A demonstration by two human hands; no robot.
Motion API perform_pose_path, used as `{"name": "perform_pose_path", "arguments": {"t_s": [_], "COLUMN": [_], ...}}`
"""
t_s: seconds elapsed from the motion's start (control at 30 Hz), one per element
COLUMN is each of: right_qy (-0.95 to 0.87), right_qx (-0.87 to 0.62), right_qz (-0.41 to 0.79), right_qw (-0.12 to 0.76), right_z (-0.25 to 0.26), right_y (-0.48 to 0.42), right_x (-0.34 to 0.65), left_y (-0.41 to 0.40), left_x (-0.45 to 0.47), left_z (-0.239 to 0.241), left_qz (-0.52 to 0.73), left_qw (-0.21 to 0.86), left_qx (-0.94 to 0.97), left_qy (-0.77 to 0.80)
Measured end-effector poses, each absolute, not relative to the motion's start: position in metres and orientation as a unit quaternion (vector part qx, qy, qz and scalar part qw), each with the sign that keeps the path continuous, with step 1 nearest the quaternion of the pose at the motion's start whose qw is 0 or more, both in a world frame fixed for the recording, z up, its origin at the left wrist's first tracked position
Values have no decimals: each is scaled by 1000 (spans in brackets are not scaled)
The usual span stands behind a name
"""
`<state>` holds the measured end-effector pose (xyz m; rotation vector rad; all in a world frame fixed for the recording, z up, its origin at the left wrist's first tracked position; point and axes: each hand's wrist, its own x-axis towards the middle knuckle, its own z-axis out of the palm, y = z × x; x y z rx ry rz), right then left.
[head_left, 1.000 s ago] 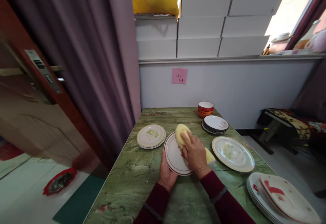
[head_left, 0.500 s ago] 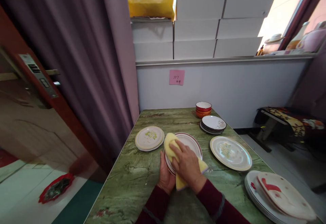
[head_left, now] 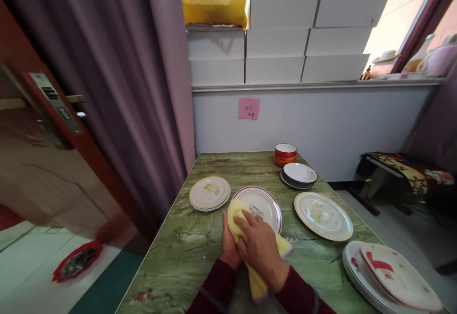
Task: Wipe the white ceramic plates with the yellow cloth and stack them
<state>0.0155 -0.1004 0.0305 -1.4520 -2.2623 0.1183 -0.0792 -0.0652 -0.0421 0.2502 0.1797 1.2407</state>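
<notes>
1. The yellow cloth point(head_left: 236, 211) is pressed down on the near-left rim of the red-rimmed plate point(head_left: 266, 204) by the right hand point(head_left: 260, 246). That grip is closed over the cloth with the fingers together and curled, and a loose tail of cloth trails back under the wrist.
2. The cloth looks bunched under the palm rather than spread flat, probably so that more pressure is put on one patch of the rim.
3. The left hand point(head_left: 228, 251) is tucked just left of that grip and partly beneath it, thumb raised alongside the cloth. Whether its grip is closed round the plate's rim cannot be told, because the fingers are hidden by the cloth and the right hand. It seems to be set there as a stop, so the plate is not pushed across the bench point(head_left: 185, 252).
4. The plate lies flat just ahead of the grip. Its far half is bare, and a small mark shows near the middle.
5. A cream plate point(head_left: 209, 192) sits ahead and left of the grip, apart from it.
6. A larger pale plate point(head_left: 323, 215) lies out to the right. Beyond it are a small plate stack point(head_left: 299, 173) and the red bowls point(head_left: 285, 152).
7. A stack of red-patterned plates point(head_left: 391, 273) sits well off to the right, at the bench's near corner.
</notes>
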Motion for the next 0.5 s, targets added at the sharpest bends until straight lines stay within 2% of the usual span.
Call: {"name": "perform_pose_path", "arguments": {"t_s": [0.17, 0.3, 0.4, 0.5], "right_qy": [-779, -742, -759, -803], "right_qx": [-571, -630, -622, -565], "right_qz": [-18, -57, -35, 17], "right_qw": [259, 223, 188, 188], "right_z": [46, 31, 18, 19], "right_y": [-51, -57, -87, -107], "right_x": [38, 58, 49, 26], "left_y": [-60, -57, -59, -63], "left_x": [-75, -79, -82, -83], "left_z": [-39, -34, -33, -35], "left_qz": [651, 672, 677, 620], "left_qw": [743, 725, 722, 770], "left_qx": [145, 131, 114, 112], "left_qy": [60, 76, 85, 106]}}
